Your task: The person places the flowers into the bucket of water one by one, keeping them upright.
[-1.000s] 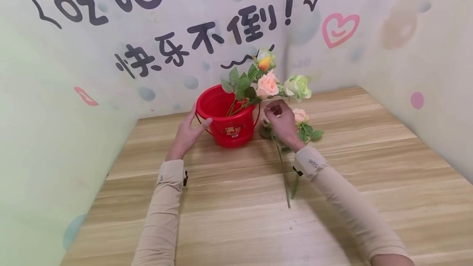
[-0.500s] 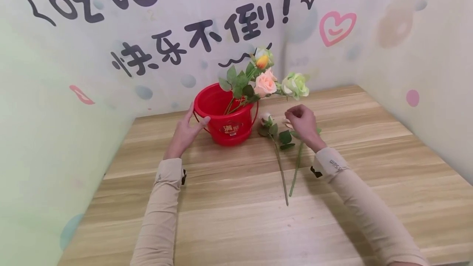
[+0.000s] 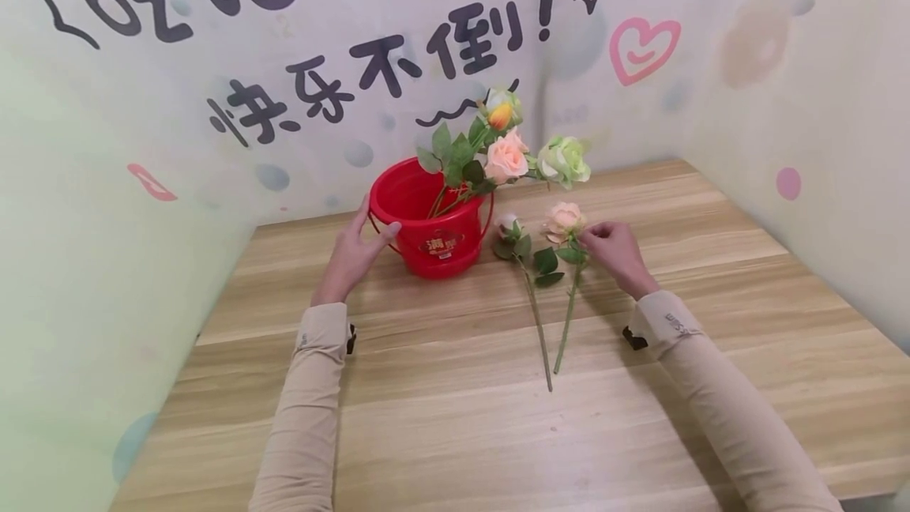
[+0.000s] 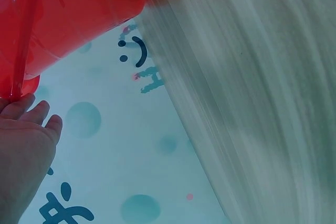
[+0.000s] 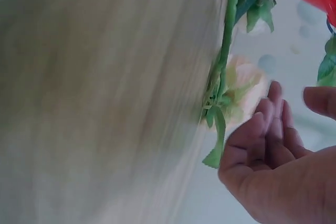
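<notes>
In the head view, my left hand (image 3: 348, 255) rests against the left side of a red bucket (image 3: 444, 255), thumb at the front. The left wrist view shows the fingers (image 4: 39, 111) nearly straight against it. Several artificial flowers lean out of the bucket to the right, including a pink rose (image 3: 506, 156) and a green-white rose (image 3: 564, 160). My right hand (image 3: 618, 255) is beside a peach rose (image 3: 565, 221) lying on the table. In the right wrist view, its thumb (image 5: 321, 100) stands apart from loosely bent fingers, with nothing visible between them.
A second flower with a pale bloom (image 3: 509, 226) lies on the table between the bucket and the peach rose, its stem pointing toward the front. The wooden table (image 3: 441, 417) meets printed walls (image 3: 398, 125) behind and at the sides.
My right hand has moved away from the bucket, rightward and slightly nearer, to the right side of the peach rose. My left hand stays at the bucket. The view has shifted slightly.
</notes>
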The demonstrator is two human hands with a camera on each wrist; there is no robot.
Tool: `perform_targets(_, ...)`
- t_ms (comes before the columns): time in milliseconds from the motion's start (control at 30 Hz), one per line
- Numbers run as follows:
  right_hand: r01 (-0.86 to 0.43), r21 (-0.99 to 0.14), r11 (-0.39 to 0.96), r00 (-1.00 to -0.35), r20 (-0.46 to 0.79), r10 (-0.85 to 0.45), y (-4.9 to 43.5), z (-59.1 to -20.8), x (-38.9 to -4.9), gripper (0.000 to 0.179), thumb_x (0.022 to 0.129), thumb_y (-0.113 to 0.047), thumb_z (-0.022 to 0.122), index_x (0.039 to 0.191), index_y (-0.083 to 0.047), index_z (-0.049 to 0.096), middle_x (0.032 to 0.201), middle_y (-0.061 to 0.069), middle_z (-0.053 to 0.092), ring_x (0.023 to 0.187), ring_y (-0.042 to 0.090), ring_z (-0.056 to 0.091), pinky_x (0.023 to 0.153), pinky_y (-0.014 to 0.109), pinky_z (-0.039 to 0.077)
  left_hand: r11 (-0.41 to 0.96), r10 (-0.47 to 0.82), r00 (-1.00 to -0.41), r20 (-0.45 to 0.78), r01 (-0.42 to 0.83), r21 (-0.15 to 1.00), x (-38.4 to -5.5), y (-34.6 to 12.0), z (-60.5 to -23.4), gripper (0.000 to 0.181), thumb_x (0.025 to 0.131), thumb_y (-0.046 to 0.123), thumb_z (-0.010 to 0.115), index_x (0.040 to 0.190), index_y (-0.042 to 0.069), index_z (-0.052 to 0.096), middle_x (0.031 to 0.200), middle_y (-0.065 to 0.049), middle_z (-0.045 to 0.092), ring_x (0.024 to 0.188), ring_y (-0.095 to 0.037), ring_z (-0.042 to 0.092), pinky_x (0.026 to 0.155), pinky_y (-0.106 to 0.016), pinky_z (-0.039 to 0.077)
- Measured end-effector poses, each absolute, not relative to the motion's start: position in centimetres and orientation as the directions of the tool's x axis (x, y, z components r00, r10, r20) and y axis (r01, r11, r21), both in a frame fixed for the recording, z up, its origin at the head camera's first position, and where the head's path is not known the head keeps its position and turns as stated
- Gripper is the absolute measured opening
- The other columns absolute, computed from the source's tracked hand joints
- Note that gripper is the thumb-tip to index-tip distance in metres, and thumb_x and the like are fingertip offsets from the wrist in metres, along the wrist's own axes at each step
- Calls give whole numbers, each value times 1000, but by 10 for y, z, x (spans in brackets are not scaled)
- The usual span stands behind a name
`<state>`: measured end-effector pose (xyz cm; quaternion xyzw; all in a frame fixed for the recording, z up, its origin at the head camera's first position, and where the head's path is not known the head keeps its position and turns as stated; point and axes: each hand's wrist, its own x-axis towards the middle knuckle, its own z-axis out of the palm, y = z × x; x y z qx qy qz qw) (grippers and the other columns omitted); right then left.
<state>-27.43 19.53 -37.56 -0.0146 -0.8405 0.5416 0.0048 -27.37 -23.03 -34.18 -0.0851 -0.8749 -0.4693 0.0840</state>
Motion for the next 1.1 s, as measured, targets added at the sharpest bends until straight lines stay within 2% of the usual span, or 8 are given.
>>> perform_targets(100, 56, -908, 415, -998, -55, 14, 202, -378, -273, 40, 104, -17, 56, 129, 14, 56, 122, 30, 63, 105, 32, 62, 87, 33, 55, 551, 70, -973, 221, 223, 804, -274, -231, -341, 91, 96, 59, 65, 167, 26, 19, 168, -7, 29, 153, -30, 27, 116, -59, 33)
perform_targets(200, 77, -910, 407, -996, -89, -10, 207, -378, -273, 41, 105, -16, 56, 131, 15, 56, 110, 22, 69, 93, 22, 64, 75, 26, 55, 555, 70, -974, 217, 219, 802, -274, -231, -341, 92, 96, 60, 65, 167, 25, 18, 168, -6, 28, 154, -30, 25, 117, -60, 32)
perform_targets(300, 94, -915, 392, -992, -119, -39, 212, -378, -273, 39, 104, -12, 57, 130, 17, 58, 95, 10, 73, 77, 11, 63, 60, 21, 50, 556, 71, -975, 212, 215, 803, -273, -231, -341, 93, 96, 60, 64, 167, 24, 17, 169, -5, 26, 154, -30, 24, 118, -60, 31)
perform_targets(433, 127, -917, 378, -983, -166, -72, 217, -379, -272, 36, 104, -9, 57, 128, 19, 58, 82, 2, 73, 65, 5, 60, 52, 19, 47, 549, 70, -976, 206, 211, 809, -273, -230, -341, 93, 96, 60, 64, 167, 24, 17, 169, -5, 25, 155, -30, 23, 117, -60, 31)
perform_targets(667, 192, -922, 337, -959, -249, -137, 218, -378, -269, 39, 104, -3, 54, 132, 23, 50, 80, 5, 73, 64, 6, 65, 58, 22, 57, 542, 76, -974, 212, 219, 811, -274, -230, -341, 93, 96, 59, 65, 167, 24, 17, 169, -5, 26, 155, -29, 23, 118, -60, 30)
perform_targets(900, 208, -912, 353, -942, -284, -178, 218, -380, -270, 39, 104, -3, 54, 134, 22, 49, 82, 4, 73, 66, 6, 63, 62, 21, 57, 541, 73, -973, 220, 224, 811, -273, -230, -340, 92, 96, 58, 66, 167, 23, 18, 169, -6, 27, 154, -30, 24, 117, -60, 31)
perform_targets(1100, 214, -893, 396, -934, -306, -186, 213, -380, -273, 32, 103, -4, 56, 125, 19, 56, 78, 1, 71, 63, 4, 60, 57, 19, 53, 546, 70, -976, 207, 212, 811, -272, -229, -340, 93, 96, 59, 65, 167, 24, 18, 169, -6, 26, 154, -30, 24, 118, -59, 31)
